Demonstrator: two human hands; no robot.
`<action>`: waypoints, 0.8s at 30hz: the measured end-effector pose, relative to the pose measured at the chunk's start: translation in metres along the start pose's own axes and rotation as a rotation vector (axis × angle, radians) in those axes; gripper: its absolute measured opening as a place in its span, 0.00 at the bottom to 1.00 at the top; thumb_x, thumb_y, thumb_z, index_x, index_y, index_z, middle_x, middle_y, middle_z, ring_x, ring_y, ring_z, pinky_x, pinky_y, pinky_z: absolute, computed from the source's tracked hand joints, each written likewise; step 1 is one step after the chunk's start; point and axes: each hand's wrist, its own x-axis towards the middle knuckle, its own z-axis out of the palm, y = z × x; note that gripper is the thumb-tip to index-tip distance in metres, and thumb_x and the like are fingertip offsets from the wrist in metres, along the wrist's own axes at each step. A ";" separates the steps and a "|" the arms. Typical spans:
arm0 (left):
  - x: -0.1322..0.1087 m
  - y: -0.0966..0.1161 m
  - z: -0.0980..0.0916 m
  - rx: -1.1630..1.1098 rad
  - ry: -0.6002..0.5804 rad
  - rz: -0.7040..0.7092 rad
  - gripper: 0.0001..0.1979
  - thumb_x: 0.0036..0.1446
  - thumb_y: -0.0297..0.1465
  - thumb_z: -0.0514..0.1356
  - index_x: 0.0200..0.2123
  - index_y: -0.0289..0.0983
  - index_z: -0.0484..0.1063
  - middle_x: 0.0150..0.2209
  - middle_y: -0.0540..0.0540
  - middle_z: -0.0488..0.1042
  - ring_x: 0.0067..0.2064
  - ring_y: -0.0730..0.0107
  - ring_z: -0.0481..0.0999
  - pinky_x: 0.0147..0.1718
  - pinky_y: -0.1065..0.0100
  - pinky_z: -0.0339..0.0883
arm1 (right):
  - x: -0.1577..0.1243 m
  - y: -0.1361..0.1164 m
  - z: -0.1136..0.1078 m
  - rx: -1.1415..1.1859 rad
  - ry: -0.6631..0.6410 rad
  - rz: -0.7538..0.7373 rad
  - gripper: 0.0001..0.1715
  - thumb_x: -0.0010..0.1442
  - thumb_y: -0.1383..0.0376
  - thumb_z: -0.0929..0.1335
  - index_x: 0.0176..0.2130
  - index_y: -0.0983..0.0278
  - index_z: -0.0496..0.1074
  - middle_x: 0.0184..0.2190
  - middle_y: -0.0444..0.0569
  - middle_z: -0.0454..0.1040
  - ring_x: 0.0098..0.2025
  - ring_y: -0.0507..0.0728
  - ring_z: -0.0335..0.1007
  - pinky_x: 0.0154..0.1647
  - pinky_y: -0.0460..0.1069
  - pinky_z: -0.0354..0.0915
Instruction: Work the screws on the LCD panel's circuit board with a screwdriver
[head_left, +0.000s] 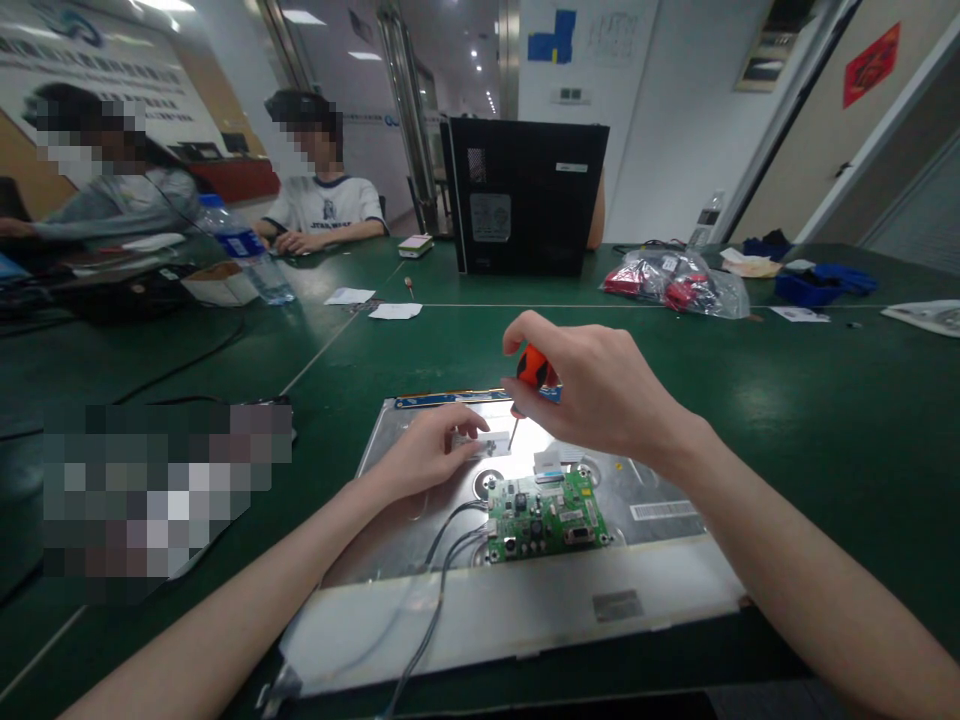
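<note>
My right hand (600, 395) grips a screwdriver (534, 367) by its orange and black handle. The thin shaft slants down, its tip close to a small whitish rectangular piece (493, 445) with dark specks on it. My left hand (439, 450) has curled fingers and thumb closed at the left end of that piece, low over the metal back of a display panel (435, 545). Fixed to the panel is a green circuit board (547, 512). Black cables (442, 590) run from the board's left side towards the front edge.
On the green table (810, 430), a black computer case (529, 200) stands behind the panel. A water bottle (247, 250) leans at the back left. A clear bag with red items (679, 282) lies back right, near a blue box (810, 288). Two people sit across the table.
</note>
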 end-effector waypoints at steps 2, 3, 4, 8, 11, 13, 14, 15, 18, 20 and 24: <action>0.000 0.000 0.001 0.047 -0.015 0.038 0.08 0.54 0.27 0.59 0.39 0.37 0.73 0.38 0.45 0.75 0.40 0.63 0.72 0.41 0.64 0.65 | 0.000 0.000 0.000 0.000 0.002 -0.006 0.11 0.60 0.61 0.62 0.43 0.63 0.64 0.27 0.43 0.71 0.26 0.51 0.61 0.26 0.46 0.49; 0.000 0.001 0.002 0.069 -0.028 0.060 0.09 0.55 0.27 0.59 0.40 0.37 0.73 0.39 0.44 0.75 0.41 0.62 0.72 0.42 0.63 0.64 | 0.000 0.000 0.000 -0.001 0.001 -0.008 0.11 0.60 0.61 0.62 0.43 0.63 0.64 0.27 0.43 0.71 0.26 0.51 0.61 0.26 0.46 0.49; 0.000 0.001 0.002 0.087 -0.043 0.084 0.10 0.56 0.27 0.58 0.42 0.37 0.74 0.40 0.43 0.74 0.43 0.61 0.72 0.44 0.62 0.64 | 0.000 0.000 0.000 -0.002 -0.001 -0.010 0.12 0.60 0.61 0.62 0.43 0.63 0.64 0.27 0.43 0.71 0.26 0.50 0.61 0.26 0.46 0.49; 0.000 0.001 0.003 0.119 -0.084 0.151 0.11 0.59 0.26 0.56 0.43 0.38 0.75 0.41 0.42 0.73 0.43 0.61 0.71 0.44 0.63 0.64 | 0.000 0.000 0.000 0.004 -0.009 -0.013 0.12 0.61 0.60 0.62 0.43 0.63 0.64 0.27 0.43 0.70 0.26 0.50 0.60 0.26 0.46 0.49; 0.001 0.000 0.005 0.130 -0.071 0.152 0.10 0.59 0.26 0.56 0.40 0.37 0.76 0.39 0.43 0.74 0.42 0.63 0.71 0.42 0.64 0.64 | 0.000 0.000 -0.001 0.005 -0.020 -0.003 0.12 0.61 0.60 0.62 0.43 0.63 0.64 0.27 0.43 0.71 0.26 0.50 0.61 0.26 0.46 0.49; 0.001 -0.001 0.005 0.140 -0.064 0.144 0.09 0.59 0.26 0.56 0.39 0.37 0.76 0.38 0.43 0.74 0.41 0.63 0.71 0.41 0.64 0.64 | 0.000 0.000 -0.001 0.004 -0.023 0.005 0.11 0.60 0.61 0.63 0.43 0.63 0.64 0.27 0.43 0.71 0.26 0.50 0.62 0.26 0.46 0.48; 0.001 -0.002 0.006 0.147 -0.062 0.142 0.09 0.59 0.26 0.56 0.38 0.36 0.76 0.37 0.43 0.74 0.40 0.63 0.71 0.41 0.64 0.64 | 0.000 -0.001 0.000 0.004 -0.023 0.006 0.11 0.60 0.61 0.63 0.43 0.63 0.64 0.27 0.43 0.72 0.26 0.50 0.62 0.26 0.46 0.48; 0.001 -0.002 0.006 0.155 -0.060 0.141 0.08 0.59 0.26 0.56 0.37 0.36 0.76 0.37 0.43 0.74 0.40 0.64 0.72 0.40 0.65 0.64 | 0.000 -0.001 0.000 0.004 -0.022 0.007 0.11 0.60 0.61 0.63 0.43 0.63 0.64 0.27 0.43 0.72 0.26 0.50 0.63 0.26 0.46 0.48; 0.001 -0.005 0.007 0.174 -0.049 0.141 0.07 0.59 0.26 0.56 0.35 0.36 0.75 0.36 0.44 0.74 0.39 0.64 0.72 0.39 0.65 0.64 | 0.000 -0.001 0.001 -0.005 -0.015 0.004 0.11 0.59 0.61 0.63 0.42 0.63 0.65 0.26 0.42 0.72 0.26 0.51 0.63 0.26 0.46 0.48; 0.001 -0.006 0.007 0.184 -0.042 0.143 0.06 0.58 0.25 0.57 0.34 0.36 0.75 0.35 0.45 0.74 0.39 0.64 0.72 0.38 0.66 0.64 | 0.000 0.000 0.001 -0.015 -0.012 0.000 0.11 0.59 0.61 0.64 0.42 0.63 0.65 0.26 0.42 0.72 0.26 0.51 0.62 0.26 0.46 0.48; 0.001 -0.005 0.005 0.212 -0.041 0.131 0.05 0.58 0.26 0.57 0.33 0.36 0.74 0.33 0.45 0.73 0.37 0.65 0.71 0.36 0.66 0.64 | 0.000 0.003 -0.002 -0.030 0.002 -0.020 0.11 0.60 0.60 0.63 0.42 0.63 0.64 0.26 0.43 0.71 0.25 0.50 0.61 0.26 0.46 0.49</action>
